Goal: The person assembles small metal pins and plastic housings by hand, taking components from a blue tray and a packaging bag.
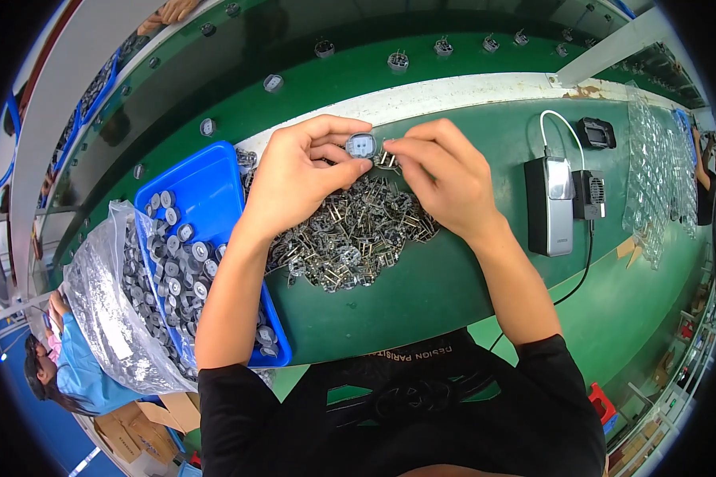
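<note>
Pinched between the thumb and fingers of my left hand point(301, 168) is a small grey plastic housing point(361, 145), its hollow side showing. Just right of it, my right hand point(445, 171) grips a small metal-pronged part point(387, 159) at its fingertips. The two pieces are close together; whether they touch I cannot tell. Below both hands lies a heap of metal-pronged parts point(350, 238) on the green table point(390, 318). By my left forearm stands a blue tray point(195, 187) holding many grey round housings point(184, 274).
A clear plastic bag point(107, 286) of housings leans over the tray's left side. Beyond the white ledge point(469, 89), a green conveyor belt point(358, 79) carries spaced-out pieces. To the right are a black-and-silver device point(550, 207), a cabled adapter point(589, 195) and bubble wrap point(652, 183).
</note>
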